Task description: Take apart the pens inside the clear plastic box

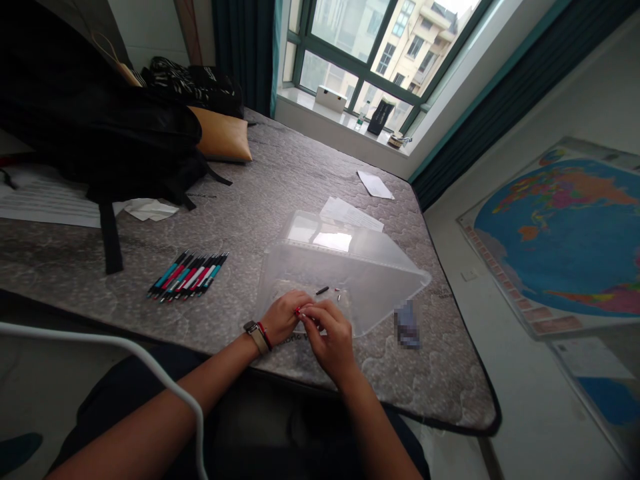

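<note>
My left hand (286, 316) and my right hand (331, 337) meet over the near side of a translucent plastic box (380, 273). Both are closed, their fingertips pinched around a small red pen part (298, 311), mostly hidden by the fingers. Inside the box, just beyond my hands, lie a short black pen part (323, 291) and a couple of tiny red and metallic pieces (339, 297). To the left, several click pens (187, 275) in teal, red, white and black lie side by side in a slanted row.
The quilted grey mattress (240, 200) is the work surface. A black backpack (100, 127) and a tan pouch (223, 135) lie at the back left. White papers (353, 213) are behind the box, and a blurred dark item (407, 325) sits right of it. A white cable (125, 343) crosses the lower left.
</note>
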Tool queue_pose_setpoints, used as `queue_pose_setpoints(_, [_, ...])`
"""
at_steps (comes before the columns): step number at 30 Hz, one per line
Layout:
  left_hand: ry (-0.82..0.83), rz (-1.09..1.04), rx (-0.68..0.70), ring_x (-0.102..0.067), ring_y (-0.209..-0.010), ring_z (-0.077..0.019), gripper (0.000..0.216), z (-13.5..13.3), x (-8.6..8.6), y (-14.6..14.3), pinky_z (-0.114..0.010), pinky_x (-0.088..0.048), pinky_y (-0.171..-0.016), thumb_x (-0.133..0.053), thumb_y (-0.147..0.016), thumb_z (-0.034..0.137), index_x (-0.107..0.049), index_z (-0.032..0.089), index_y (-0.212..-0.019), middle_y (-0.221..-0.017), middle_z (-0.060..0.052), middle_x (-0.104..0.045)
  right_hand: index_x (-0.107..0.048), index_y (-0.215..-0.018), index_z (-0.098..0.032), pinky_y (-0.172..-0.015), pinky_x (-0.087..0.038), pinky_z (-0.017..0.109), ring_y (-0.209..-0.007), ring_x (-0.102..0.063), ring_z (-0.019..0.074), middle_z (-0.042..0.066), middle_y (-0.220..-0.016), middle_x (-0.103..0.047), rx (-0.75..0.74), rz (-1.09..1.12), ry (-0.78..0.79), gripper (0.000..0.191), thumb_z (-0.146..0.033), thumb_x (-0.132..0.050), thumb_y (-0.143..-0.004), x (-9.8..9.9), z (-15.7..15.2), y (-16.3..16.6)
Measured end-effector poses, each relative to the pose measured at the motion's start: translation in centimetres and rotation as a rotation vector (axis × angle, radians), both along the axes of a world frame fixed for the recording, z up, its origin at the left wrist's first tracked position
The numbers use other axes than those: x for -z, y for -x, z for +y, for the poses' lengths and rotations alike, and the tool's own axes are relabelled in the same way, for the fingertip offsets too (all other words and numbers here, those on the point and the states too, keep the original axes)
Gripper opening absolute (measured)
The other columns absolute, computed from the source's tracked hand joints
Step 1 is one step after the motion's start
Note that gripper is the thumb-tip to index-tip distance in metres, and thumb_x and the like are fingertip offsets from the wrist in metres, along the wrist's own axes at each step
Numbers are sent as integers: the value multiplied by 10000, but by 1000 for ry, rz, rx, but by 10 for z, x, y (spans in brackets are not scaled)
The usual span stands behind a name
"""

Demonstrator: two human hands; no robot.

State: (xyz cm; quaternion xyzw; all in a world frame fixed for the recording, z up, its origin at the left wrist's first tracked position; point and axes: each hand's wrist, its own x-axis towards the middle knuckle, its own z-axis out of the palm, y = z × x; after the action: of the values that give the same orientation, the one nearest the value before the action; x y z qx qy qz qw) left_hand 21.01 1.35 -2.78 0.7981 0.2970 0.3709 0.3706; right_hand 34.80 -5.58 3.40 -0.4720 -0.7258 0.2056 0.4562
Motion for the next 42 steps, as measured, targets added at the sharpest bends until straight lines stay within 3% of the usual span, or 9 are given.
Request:
queue_pose_setpoints(5, [71,-17,-24,-587,-842,-189,376,-1,-5,-1,-295,-428,-800,-405,-973,429,-656,178,-849,-852,-55,-666,-657,-1096,-229,-625,-489,269,-678,-559,135,33,-862,-635,64,7,39,221,-207,-581,-888,3,6,-10])
queue_pose_setpoints(11, [320,-137,-213,-552,-639,-135,414,-1,-5,-3,-239,-412,-646,-408,-964,484,-683,176,-946,-654,3,-593,-672,-1038,-159,-619,-473,264,-640,-566,140,38,-822,-644,499,32,164,249,-307,-545,-883,36,35,-56])
queue_pose_setpoints(15, [468,-248,-282,-441,-522,-105,488,2,-4,-3,-218,-336,-527,-389,-947,548,-670,149,-917,-551,38,-457,-684,-1041,-146,-715,-491,300,-637,-581,149,71,-925,-670,509,-126,306,282,-277,-558,-825,66,49,-76])
queue_pose_setpoints(19, [588,-293,-289,-401,-493,-92,496,6,-3,-4,-214,-315,-500,-432,-914,576,-649,130,-909,-546,55,-424,-666,-1125,-133,-833,-488,335,-718,-614,184,130,-1077,-642,518,-267,371,350,-215,-548,-805,88,52,-80])
queue_pose_setpoints(24, [572,-175,-333,-420,-513,-99,400,8,14,-9,-212,-312,-506,-563,-839,536,-634,144,-875,-557,59,-466,-644,-1173,-87,-932,-447,341,-966,-619,268,180,-1092,-623,583,-389,411,397,-185,-554,-798,100,54,-81])
queue_pose_setpoints(27, [546,-42,-324,-479,-547,-125,353,5,21,-10,-229,-340,-537,-580,-827,488,-652,153,-914,-576,39,-532,-643,-1168,-94,-937,-433,341,-1011,-603,277,175,-1075,-629,598,-398,409,381,-184,-547,-810,101,60,-80])
queue_pose_setpoints(32, [430,107,-243,-544,-645,-152,263,-9,15,-14,-252,-361,-610,-561,-844,418,-670,181,-886,-711,-5,-635,-638,-1171,-101,-899,-437,331,-999,-596,268,169,-1088,-615,604,-396,384,360,-189,-533,-837,102,70,-77])
queue_pose_setpoints(37, [334,150,-183,-475,-586,-129,293,-19,13,-20,-245,-289,-573,-504,-895,399,-600,182,-724,-622,19,-565,-677,-1068,-142,-835,-443,292,-907,-611,229,137,-1063,-599,603,-428,395,257,-197,-533,-863,101,78,-75])
queue_pose_setpoints(42, [346,110,-140,-492,-600,-131,299,-20,13,-22,-250,-308,-584,-480,-917,394,-583,183,-732,-630,23,-571,-687,-897,-170,-772,-429,269,-833,-607,199,104,-987,-608,566,-494,454,178,-172,-510,-879,98,82,-73])
